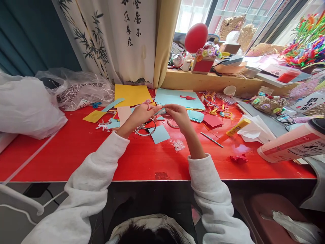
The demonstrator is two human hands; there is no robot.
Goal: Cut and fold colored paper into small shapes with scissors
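Note:
Both hands meet above the red table (83,152), pinching a small folded piece of light blue paper (159,111) between them. My left hand (143,114) grips its left end and my right hand (177,113) its right end, fingers closed. Just behind the left hand, a pink loop (146,102) shows in part; it looks like a scissors handle. Below the hands lie a metal ring (145,135), partly covered by the left hand, and a light blue paper square (160,134). White shreds (178,145) are scattered close to the right forearm.
Yellow sheets (132,95) and blue sheets (175,98) lie at the back. To the right are red paper squares (212,120), a yellow glue stick (238,127), a thin stick (211,139) and a large pink bottle (291,142). A white plastic bag (30,105) fills the left side.

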